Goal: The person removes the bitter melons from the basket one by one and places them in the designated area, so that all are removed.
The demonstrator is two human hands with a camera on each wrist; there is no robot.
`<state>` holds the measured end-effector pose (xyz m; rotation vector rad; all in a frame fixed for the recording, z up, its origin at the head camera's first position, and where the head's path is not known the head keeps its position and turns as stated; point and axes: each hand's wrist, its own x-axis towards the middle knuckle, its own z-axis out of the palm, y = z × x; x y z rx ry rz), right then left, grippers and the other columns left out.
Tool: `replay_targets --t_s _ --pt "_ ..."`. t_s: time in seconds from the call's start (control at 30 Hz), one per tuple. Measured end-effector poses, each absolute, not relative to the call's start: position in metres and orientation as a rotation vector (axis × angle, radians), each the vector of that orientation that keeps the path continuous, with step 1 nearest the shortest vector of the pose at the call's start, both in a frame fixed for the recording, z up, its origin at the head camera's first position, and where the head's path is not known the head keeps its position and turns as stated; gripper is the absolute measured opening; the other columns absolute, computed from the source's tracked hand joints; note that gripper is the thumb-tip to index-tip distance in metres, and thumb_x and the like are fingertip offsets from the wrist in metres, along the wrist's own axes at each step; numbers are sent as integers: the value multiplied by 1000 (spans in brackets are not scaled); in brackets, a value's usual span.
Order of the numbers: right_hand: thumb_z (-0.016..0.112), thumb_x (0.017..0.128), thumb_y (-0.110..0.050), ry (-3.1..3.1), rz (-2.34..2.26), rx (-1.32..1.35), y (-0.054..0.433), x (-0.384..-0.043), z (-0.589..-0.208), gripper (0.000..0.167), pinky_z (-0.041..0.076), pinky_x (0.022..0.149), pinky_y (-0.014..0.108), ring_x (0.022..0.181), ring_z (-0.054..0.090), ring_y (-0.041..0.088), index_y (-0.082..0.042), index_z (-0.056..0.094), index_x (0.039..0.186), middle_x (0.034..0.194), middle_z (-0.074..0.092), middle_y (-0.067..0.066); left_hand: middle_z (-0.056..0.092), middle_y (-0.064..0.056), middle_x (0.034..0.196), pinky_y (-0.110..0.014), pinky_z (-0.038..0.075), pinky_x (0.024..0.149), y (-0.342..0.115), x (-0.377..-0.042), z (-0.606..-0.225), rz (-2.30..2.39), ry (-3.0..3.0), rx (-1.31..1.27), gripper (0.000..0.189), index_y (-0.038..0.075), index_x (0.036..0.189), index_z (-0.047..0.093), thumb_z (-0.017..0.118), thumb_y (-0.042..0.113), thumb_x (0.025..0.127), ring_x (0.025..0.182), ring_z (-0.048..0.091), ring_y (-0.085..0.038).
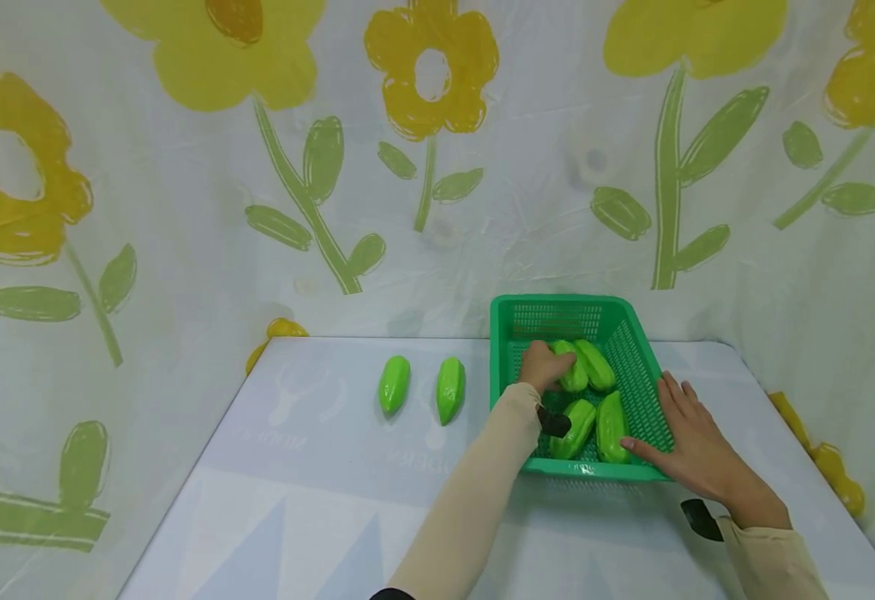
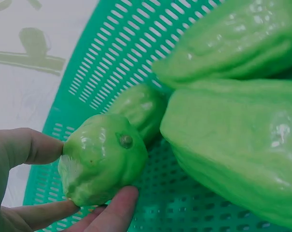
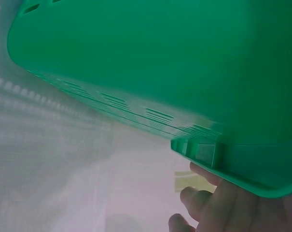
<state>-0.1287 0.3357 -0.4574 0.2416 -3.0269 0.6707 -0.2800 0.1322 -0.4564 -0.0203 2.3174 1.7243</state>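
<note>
Inside the green basket (image 1: pixel 646 400), my left hand (image 1: pixel 541 367) pinches a glossy green ridged fruit (image 2: pixel 103 157) between thumb and fingers, its stem end facing the left wrist camera. Another such fruit (image 1: pixel 595 365) lies right beside it, toward the back of the basket. Two more, a left one (image 1: pixel 574 427) and a right one (image 1: pixel 612 427), lie near the front wall. My right hand (image 1: pixel 696 446) rests at the basket's right rim with fingers extended along the outside and thumb reaching over the edge. The right wrist view shows these fingers (image 3: pixel 228 205) just under the rim.
Left of the basket, two green ridged fruits, one farther left (image 1: pixel 394 385) and one nearer (image 1: pixel 450 390), lie apart on the pale table (image 1: pixel 332 475). A flower-printed curtain (image 1: pixel 527 208) hangs behind the table and along its sides.
</note>
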Motion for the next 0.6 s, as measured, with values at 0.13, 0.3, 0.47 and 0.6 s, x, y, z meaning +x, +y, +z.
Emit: replay_targets --t_s 0.13,0.3,0.47,0.6 --pt "63 95 -59 -3019 678 250 336 -127 -458 115 10 120 79 157 -9 54 6 -4 163 172 -6 28 68 -22 114 -52 65 81 132 -277 -453 1785 2253 -13 39 -6 125 64 71 20 96 87 76 -37" --pt "63 95 -58 -3013 675 256 336 -126 -459 114 10 120 79 158 -9 53 6 -3 163 172 -5 28 59 -27 136 -54 64 86 130 -271 -446 1848 2191 -6 55 -7 144 52 68 18 98 100 74 -40" --pt "63 95 -57 -3015 674 258 335 -126 -458 114 7 123 77 158 -9 52 8 -2 162 172 -5 29 63 -31 122 -58 62 89 126 -263 -437 1885 2165 33 39 -12 128 63 65 14 99 98 73 -46" --pt "63 95 -57 -3018 670 265 336 -127 -457 114 5 124 76 159 -12 49 8 -2 162 172 -5 29 62 -31 127 -59 61 91 124 -262 -433 1904 2140 38 44 -13 134 59 65 13 99 99 73 -46"
